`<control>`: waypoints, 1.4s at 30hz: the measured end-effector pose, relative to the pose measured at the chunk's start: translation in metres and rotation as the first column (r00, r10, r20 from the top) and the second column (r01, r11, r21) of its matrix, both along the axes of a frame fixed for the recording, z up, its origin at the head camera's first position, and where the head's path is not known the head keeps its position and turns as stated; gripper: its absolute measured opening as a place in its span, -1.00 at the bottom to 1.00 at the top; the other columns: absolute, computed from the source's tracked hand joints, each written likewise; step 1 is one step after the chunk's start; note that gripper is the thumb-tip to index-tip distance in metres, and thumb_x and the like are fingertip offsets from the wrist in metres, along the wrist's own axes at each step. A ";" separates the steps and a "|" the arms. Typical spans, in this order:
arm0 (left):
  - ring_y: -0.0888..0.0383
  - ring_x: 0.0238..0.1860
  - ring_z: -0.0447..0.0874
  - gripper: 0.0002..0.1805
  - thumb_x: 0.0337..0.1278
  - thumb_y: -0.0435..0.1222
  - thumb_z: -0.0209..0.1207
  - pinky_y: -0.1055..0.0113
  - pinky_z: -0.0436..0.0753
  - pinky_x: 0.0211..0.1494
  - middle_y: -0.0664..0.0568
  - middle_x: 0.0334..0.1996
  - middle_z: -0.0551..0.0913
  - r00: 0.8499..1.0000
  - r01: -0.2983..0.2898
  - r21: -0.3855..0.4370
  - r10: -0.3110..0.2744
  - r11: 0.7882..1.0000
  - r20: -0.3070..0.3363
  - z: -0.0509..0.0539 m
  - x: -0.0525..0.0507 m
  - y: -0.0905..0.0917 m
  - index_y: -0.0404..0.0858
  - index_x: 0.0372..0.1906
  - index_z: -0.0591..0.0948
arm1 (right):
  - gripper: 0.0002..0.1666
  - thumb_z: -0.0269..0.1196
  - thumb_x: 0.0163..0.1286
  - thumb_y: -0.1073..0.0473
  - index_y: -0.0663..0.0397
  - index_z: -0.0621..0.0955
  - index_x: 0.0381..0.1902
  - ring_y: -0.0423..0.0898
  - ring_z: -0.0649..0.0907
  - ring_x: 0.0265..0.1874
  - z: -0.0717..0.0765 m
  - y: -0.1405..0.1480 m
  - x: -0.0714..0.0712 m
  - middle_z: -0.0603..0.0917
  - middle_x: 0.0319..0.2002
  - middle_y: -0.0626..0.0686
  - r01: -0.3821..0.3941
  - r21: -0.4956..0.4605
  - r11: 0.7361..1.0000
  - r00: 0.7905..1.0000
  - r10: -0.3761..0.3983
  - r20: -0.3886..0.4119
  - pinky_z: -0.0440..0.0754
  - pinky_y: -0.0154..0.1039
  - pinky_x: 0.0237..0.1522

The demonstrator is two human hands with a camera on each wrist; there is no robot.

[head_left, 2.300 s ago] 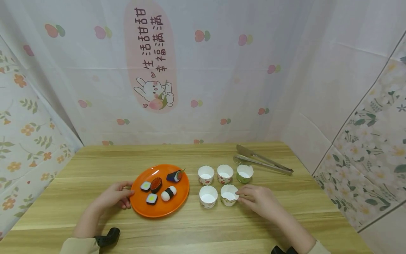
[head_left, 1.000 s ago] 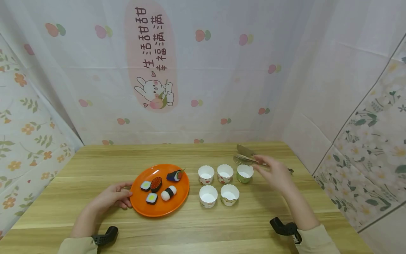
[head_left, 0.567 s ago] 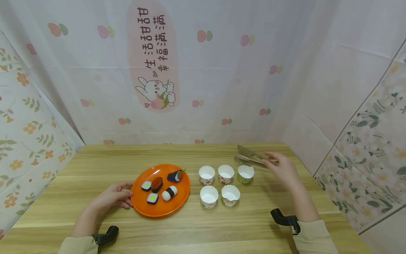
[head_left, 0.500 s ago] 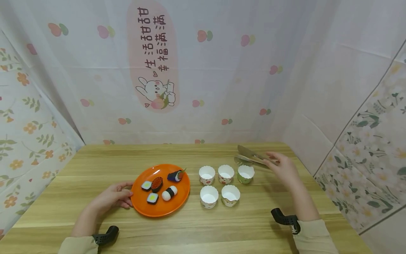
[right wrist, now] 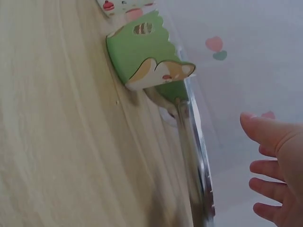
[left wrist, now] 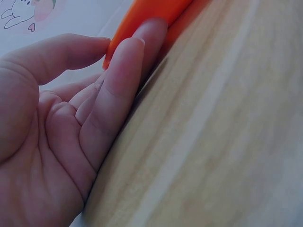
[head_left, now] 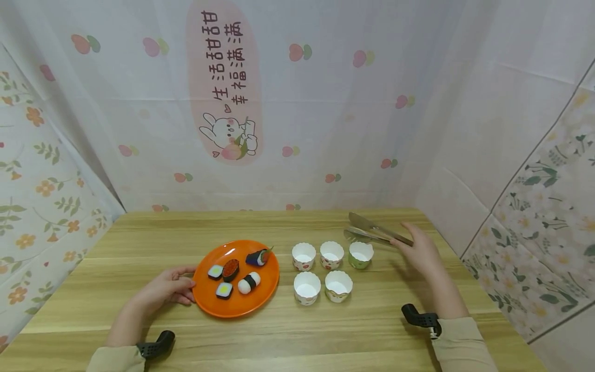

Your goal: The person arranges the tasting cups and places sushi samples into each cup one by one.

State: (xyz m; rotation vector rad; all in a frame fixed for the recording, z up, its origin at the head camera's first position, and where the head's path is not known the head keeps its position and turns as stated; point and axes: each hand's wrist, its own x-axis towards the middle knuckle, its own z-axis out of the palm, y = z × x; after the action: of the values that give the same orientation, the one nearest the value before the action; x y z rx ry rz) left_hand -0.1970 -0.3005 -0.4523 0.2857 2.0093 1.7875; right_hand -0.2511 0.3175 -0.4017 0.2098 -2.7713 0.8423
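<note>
Orange is picking out the plate in the head view, where it is lying on the wooden table with five sushi pieces resting on it. At its nine o'clock the left hand is holding the rim, while at its three o'clock five paper cups are standing close together. The metal tongs are lying at two o'clock from the cups, their tips pointing towards ten, and the right hand is hovering at their four o'clock end, partly hiding it. In the left wrist view we are seeing the plate towards twelve o'clock, its edge pinched between thumb and fingers; we are judging this light hold enough, since lifting the edge could be tipping the pieces. In the right wrist view the green cup is sitting near twelve o'clock, overlapping the tips of the tongs, whose arms are running down towards five. The right hand's fingers are hanging loosely spread at four o'clock, gripping nothing; whether one is touching the handle end is escaping us, as that end is lying outside this view. For a good grasp, we are recommending thumb and fingers on opposite arms, squeezing evenly, and drawing the tongs clear without nudging the green cup.
</note>
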 end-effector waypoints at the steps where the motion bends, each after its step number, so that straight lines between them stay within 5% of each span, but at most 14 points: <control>1: 0.07 -0.37 0.68 -0.32 0.35 -0.40 0.00 0.24 0.69 -0.27 -0.18 -0.31 0.65 1.000 0.000 0.001 0.000 1.000 0.002 0.000 0.000 0.000 -0.70 0.35 -0.04 | -0.15 0.23 0.38 -0.02 0.38 0.19 0.40 0.44 0.19 0.28 -0.002 0.002 -0.001 0.22 0.32 0.45 -0.001 0.004 1.000 1.000 0.001 0.005 0.18 0.36 0.19; 14: 0.07 -0.36 0.68 -0.31 0.35 -0.41 0.00 0.26 0.68 -0.27 -0.18 -0.32 0.65 1.000 -0.002 -0.006 0.002 1.000 -0.008 0.001 0.000 0.001 -0.70 0.34 -0.05 | -0.06 0.22 0.38 -0.04 0.35 0.06 0.46 0.47 0.13 0.29 -0.022 0.018 -0.007 0.12 0.36 0.48 0.005 0.028 1.000 0.993 -0.009 0.122 0.13 0.38 0.20; 42: 0.07 -0.35 0.68 -0.31 0.35 -0.40 0.00 0.26 0.68 -0.26 -0.19 -0.29 0.65 1.000 -0.007 -0.002 0.007 1.000 -0.001 0.002 0.002 0.001 -0.70 0.35 -0.06 | -0.23 0.24 0.37 0.03 0.44 0.28 0.33 0.45 0.28 0.20 -0.040 0.023 -0.010 0.30 0.25 0.49 0.019 0.055 0.998 0.995 -0.025 0.101 0.24 0.33 0.16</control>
State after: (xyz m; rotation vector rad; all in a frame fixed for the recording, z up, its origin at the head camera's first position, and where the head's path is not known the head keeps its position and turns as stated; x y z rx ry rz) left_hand -0.1952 -0.2991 -0.4501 0.2797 2.0155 1.7896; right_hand -0.2608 0.3403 -0.4413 0.1497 -2.8877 0.7948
